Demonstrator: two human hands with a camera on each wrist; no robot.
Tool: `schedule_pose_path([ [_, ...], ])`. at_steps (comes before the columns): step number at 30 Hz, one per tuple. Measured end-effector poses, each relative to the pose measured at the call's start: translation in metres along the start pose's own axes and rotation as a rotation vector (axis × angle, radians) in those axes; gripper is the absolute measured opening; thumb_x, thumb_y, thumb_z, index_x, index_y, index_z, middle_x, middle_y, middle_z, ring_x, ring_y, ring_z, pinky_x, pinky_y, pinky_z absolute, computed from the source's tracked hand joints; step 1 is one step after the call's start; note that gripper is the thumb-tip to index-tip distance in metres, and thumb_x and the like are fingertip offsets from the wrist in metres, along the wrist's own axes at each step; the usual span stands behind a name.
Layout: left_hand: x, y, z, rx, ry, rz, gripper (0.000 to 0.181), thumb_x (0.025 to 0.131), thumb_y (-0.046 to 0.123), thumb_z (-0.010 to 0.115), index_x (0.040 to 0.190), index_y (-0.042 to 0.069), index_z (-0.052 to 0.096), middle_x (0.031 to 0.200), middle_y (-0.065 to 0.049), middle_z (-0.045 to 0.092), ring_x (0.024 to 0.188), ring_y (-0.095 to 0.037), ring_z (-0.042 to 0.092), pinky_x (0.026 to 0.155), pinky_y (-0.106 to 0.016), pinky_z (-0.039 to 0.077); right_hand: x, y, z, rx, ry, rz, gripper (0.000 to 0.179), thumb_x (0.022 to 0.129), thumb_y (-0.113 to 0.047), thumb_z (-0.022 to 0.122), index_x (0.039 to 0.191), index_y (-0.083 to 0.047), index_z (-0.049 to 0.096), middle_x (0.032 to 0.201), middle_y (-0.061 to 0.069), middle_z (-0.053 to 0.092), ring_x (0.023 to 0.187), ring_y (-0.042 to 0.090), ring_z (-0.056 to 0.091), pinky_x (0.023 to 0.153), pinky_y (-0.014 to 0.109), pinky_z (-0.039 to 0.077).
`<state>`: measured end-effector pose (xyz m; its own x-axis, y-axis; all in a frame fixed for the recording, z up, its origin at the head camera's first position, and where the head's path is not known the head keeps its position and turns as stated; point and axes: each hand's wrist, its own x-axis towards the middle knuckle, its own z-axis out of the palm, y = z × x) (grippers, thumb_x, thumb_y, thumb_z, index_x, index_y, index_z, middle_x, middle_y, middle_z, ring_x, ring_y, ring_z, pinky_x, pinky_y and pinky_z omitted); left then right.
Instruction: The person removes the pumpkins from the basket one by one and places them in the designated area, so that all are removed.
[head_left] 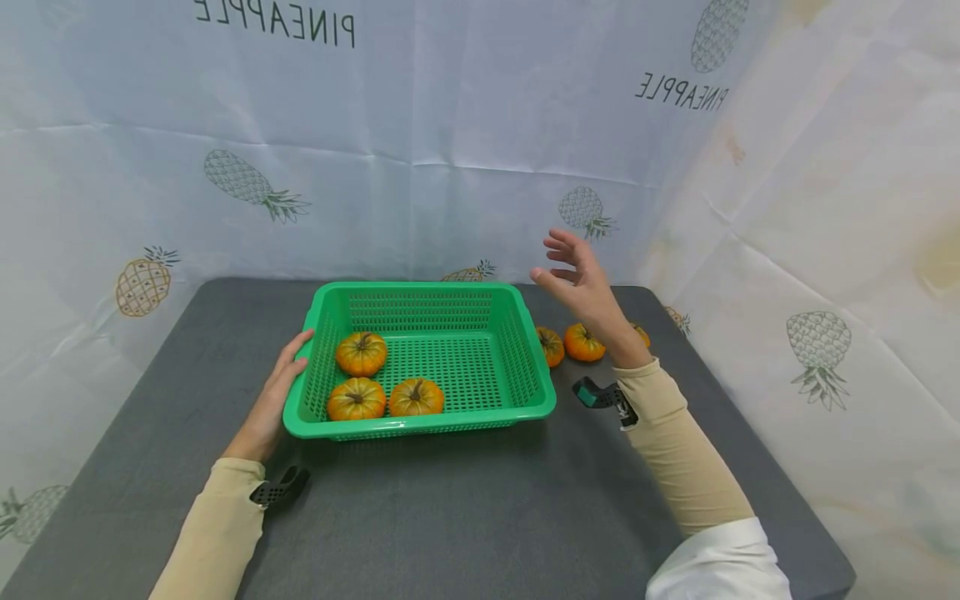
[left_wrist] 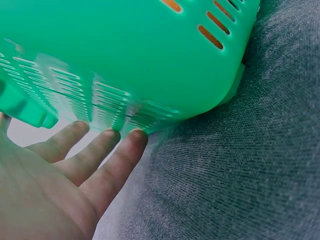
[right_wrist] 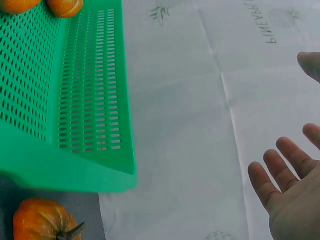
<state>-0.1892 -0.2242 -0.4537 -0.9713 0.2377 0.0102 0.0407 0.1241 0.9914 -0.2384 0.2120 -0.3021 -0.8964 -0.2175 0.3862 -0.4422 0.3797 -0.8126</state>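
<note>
The left hand (head_left: 272,390) rests straight fingers against the left end of the basket (head_left: 480,419), while the right hand (head_left: 588,292) is empty, thumb and fingers wide apart. In the head view the basket lies lengthwise left to right on the table (head_left: 450,508), three pumpkins (head_left: 416,397) in its left half; of the others on its right, the rim covers part of one and the right wrist most of another. In the left wrist view, only orange patches show through the slots. In the right wrist view, frame edges cut off the hand and pumpkins.
</note>
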Motion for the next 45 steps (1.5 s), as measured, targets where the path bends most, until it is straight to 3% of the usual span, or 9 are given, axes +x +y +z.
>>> schedule_pose_path([
  [24,-0.001,0.002,0.0,-0.003,-0.003,0.002,0.059,0.11,0.051,0.024,0.164,0.037,0.003,0.171,-0.01,-0.005,0.146,-0.038,0.023,0.089,-0.011,0.041,0.012,-0.009,0.034,0.019,-0.101,-0.06,0.061,0.1,-0.01,0.063,0.155,-0.011,0.036,0.156,0.013,0.042,0.14,0.03,0.043,0.114,0.05,0.038],
  [32,-0.001,0.001,0.0,0.011,-0.012,-0.001,0.059,0.109,0.054,0.025,0.163,0.04,0.003,0.171,-0.008,-0.007,0.149,-0.04,0.02,0.093,-0.017,0.04,0.014,-0.013,0.043,0.02,-0.141,-0.059,0.059,0.101,-0.008,0.06,0.155,-0.006,0.035,0.156,0.017,0.042,0.141,0.035,0.042,0.114,0.05,0.038],
  [45,-0.001,-0.001,-0.001,0.008,-0.021,0.005,0.059,0.11,0.053,0.025,0.163,0.041,0.002,0.171,-0.007,-0.008,0.15,-0.04,0.02,0.092,-0.017,0.04,0.018,-0.016,0.057,0.037,-0.19,-0.053,0.056,0.101,-0.012,0.062,0.153,-0.009,0.041,0.155,0.011,0.044,0.138,0.027,0.045,0.113,0.043,0.041],
])
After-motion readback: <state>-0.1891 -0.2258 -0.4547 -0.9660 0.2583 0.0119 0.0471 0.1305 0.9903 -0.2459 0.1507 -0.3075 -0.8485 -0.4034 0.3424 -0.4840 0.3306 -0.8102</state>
